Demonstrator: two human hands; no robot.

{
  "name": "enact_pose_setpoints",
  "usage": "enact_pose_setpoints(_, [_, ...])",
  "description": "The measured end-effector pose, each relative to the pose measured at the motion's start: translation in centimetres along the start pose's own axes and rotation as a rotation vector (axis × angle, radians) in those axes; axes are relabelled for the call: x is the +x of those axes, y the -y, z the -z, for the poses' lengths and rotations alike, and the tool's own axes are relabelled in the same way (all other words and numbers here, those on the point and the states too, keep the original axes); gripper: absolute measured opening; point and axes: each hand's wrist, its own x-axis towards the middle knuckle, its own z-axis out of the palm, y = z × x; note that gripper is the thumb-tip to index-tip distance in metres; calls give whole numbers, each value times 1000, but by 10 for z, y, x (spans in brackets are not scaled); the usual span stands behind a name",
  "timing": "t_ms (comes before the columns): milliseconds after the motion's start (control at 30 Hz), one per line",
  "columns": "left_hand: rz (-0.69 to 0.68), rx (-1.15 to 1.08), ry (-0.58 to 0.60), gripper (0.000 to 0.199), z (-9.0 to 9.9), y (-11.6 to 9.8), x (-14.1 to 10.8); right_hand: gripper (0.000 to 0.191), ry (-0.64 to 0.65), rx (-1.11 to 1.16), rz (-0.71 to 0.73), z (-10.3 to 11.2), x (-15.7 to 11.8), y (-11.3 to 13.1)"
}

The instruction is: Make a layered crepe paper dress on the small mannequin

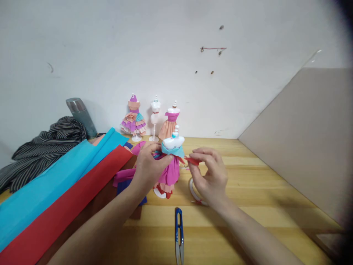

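A small white dress form [173, 141] stands at the middle of the table, wearing a light blue band at the chest and a magenta skirt [170, 173] over peach and red layers. My left hand [151, 162] is closed round the left side of its waist, thumb across the front under the blue band. To the right of the form, my right hand [211, 171] pinches a red strip [193, 161] between thumb and fingers. The strip's left end lies close to the waist; whether it joins the dress I cannot tell.
Blue-handled snips [179, 232] lie in front on the wooden table [248, 187]. A tape roll [193, 190] sits beneath my right hand. Blue [52, 173] and red [68, 202] sheets, striped cloth [55, 147] and a bottle [82, 116] are left. Several small forms [134, 117] stand behind.
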Motion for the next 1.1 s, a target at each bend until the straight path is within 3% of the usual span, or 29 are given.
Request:
enact_pose_setpoints(100, [22,-4,0,13,0,1,1,23,-83,99,-113,5,0,-4])
enact_pose_setpoints(167, [42,-6,8,14,0,2,0,27,-55,133,44,9,-4,-2])
enact_pose_setpoints(233, [47,6,0,15,-1,2,-1,34,81,131,281,11,-12,3])
enact_pose_setpoints(300, [44,6,-13,16,-1,1,-2,41,188,94,392,8,-21,8])
enact_pose_setpoints(367, [43,-8,1,15,-1,-1,-3,46,193,49,310,3,-29,11])
enact_pose_setpoints(533, [27,31,6,14,-2,-3,-5,33,103,264,-266,-10,-31,8])
enact_pose_setpoints(633, [24,53,16,13,-1,-3,-5,25,69,361,-447,-13,-26,3])
enact_pose_setpoints(967, [28,12,52,18,-1,-3,-6,31,68,352,-446,-13,-19,2])
enact_pose_setpoints(1100, [35,-19,54,18,-2,-2,-6,21,61,329,-409,-12,-18,1])
